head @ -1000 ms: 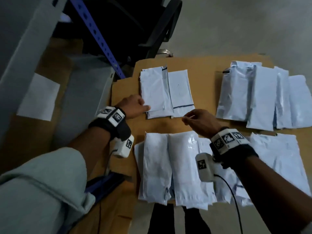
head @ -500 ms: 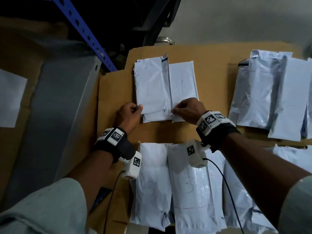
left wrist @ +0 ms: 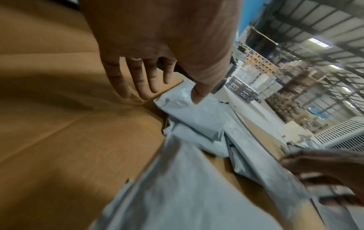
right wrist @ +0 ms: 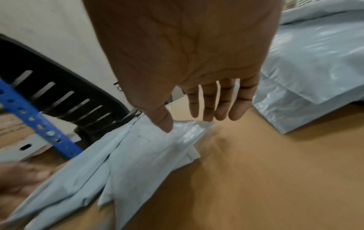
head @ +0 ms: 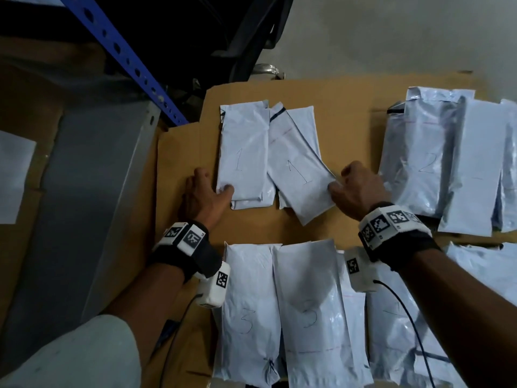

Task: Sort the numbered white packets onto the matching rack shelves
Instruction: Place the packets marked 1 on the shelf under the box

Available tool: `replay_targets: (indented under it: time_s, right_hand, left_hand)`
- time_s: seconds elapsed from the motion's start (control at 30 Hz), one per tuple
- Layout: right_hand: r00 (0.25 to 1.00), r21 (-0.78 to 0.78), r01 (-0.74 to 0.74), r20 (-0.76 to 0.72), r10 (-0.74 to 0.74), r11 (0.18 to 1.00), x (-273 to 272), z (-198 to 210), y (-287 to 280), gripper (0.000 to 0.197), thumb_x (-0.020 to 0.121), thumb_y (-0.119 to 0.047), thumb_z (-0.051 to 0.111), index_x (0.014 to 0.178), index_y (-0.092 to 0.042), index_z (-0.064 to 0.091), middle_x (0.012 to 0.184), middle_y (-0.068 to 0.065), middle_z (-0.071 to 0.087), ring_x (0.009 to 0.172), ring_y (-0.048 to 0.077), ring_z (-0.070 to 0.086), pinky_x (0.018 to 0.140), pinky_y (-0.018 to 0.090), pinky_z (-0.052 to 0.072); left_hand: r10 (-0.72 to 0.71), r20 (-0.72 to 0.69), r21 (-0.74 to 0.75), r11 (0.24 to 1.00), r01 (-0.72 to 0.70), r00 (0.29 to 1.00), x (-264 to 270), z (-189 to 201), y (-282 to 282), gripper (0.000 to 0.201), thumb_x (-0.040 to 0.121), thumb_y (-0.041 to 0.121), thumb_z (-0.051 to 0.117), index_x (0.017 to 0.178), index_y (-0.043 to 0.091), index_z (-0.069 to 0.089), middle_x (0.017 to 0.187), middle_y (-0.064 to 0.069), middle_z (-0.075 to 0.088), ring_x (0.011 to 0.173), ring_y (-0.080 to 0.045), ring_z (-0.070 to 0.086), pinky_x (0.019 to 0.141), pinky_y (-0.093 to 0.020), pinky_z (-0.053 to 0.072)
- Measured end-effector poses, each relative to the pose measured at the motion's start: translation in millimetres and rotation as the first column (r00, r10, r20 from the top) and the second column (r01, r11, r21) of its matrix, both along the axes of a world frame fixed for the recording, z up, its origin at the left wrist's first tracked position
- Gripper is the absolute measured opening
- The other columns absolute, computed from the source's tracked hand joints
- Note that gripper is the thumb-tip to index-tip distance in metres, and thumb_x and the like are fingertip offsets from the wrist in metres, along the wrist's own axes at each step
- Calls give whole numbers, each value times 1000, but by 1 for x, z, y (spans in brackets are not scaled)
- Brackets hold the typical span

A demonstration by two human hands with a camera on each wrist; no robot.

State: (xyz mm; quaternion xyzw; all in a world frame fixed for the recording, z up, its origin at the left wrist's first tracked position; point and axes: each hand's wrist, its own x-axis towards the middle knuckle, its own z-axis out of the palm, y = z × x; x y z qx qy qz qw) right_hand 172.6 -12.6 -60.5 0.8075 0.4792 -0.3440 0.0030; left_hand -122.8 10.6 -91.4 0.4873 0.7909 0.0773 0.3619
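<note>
Two white packets marked 1 lie side by side on the brown cardboard (head: 349, 113). The left packet (head: 243, 155) lies straight; the right packet (head: 299, 175) is slanted over others beneath it. My left hand (head: 207, 191) lies flat on the cardboard, its thumb pressing the left packet's near corner (left wrist: 177, 99). In the left wrist view the left hand (left wrist: 163, 93) shows straight fingers. My right hand (head: 352, 186) touches the slanted packet's near right edge. In the right wrist view the right hand (right wrist: 189, 121) has straight fingers and the thumb on the packet (right wrist: 149, 149).
A pile of packets marked 3 (head: 307, 317) lies near me and a pile marked 2 (head: 428, 163) at the right. A blue rack upright (head: 123, 57) and a grey metal shelf (head: 84, 219) stand to the left. A black chair (head: 246, 37) is beyond the cardboard.
The right packet marked 1 has swung from straight to slanted, its near end going right with my right hand. My left hand has flattened beside the left packet.
</note>
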Motion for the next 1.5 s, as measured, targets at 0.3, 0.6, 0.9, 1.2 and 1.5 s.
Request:
replay_targets:
  time_s: [0.3, 0.6, 0.9, 1.2, 1.5]
  right_hand:
    - [957, -30, -265, 110, 267, 964, -45, -12, -4, 118, 65, -76, 77, 153, -26, 17, 143, 12, 35, 130, 39, 40, 99, 55, 45]
    - [984, 123, -176, -5, 178, 977, -33, -7, -3, 101, 70, -49, 84, 148, -25, 25, 132, 13, 40, 118, 38, 46, 86, 44, 46]
    - [996, 78, -72, 63, 67, 994, -22, -12, -20, 102, 70, -50, 85, 147, -21, 25, 132, 14, 37, 122, 41, 46, 93, 51, 46]
    - [992, 136, -87, -80, 98, 987, -13, -8, -16, 104, 71, -38, 87, 149, -26, 20, 117, 17, 52, 111, 39, 53, 91, 48, 49]
    - [972, 420, 55, -229, 47, 906, -18, 55, -37, 89, 71, -34, 87, 143, -27, 35, 132, 7, 53, 114, 26, 52, 88, 34, 44]
  left_hand:
    - [-156, -103, -94, 985, 146, 982, 32, -3, 4, 138, 54, 82, 75, 158, 23, 5, 165, -9, 9, 150, -35, 17, 120, -55, 23]
    - [-33, -23, 44, 998, 34, 999, 36, 2, 0, 117, 65, 50, 88, 152, 14, 19, 152, -14, 29, 138, -34, 34, 114, -46, 32]
    - [-147, -168, -87, 987, 134, 975, 43, 3, -3, 131, 60, 73, 79, 156, 20, 7, 158, -17, 15, 144, -42, 23, 116, -56, 27]
    - [-25, -98, 57, 998, 31, 995, 43, 7, 1, 124, 61, 56, 85, 155, 13, 17, 153, -16, 20, 136, -40, 32, 110, -52, 38]
    - [-1, 17, 386, 923, -6, 1000, 39, 87, -8, 116, 54, 60, 82, 149, 19, 28, 138, -10, 33, 122, -31, 42, 91, -41, 45]
